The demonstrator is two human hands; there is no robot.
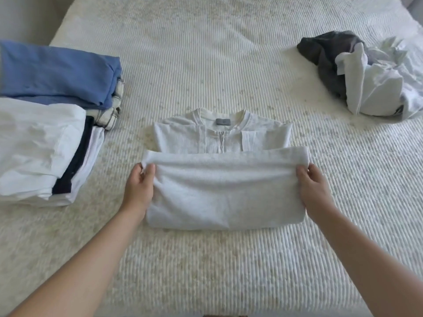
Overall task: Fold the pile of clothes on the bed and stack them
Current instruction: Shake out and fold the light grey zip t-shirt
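Both forearms enter from the near edge. Left hand (pixel 140 187) pinches the left end of the folded-over hem of a pale grey zip sweatshirt (pixel 223 170); right hand (pixel 313 187) grips the right end. Sweatshirt lies centred on the white ribbed bedspread (pixel 229 53), lower half doubled up toward the collar, zip and neck label exposed on the far side. Left: folded stack (pixel 45 124), blue item far, white with dark stripe near. Far right: unfolded pile (pixel 366 74), dark grey and white garments.

Soft, even daylight; faint shadows; slightly washed-out whites; mild overall blur; wide-angle bending at edges.
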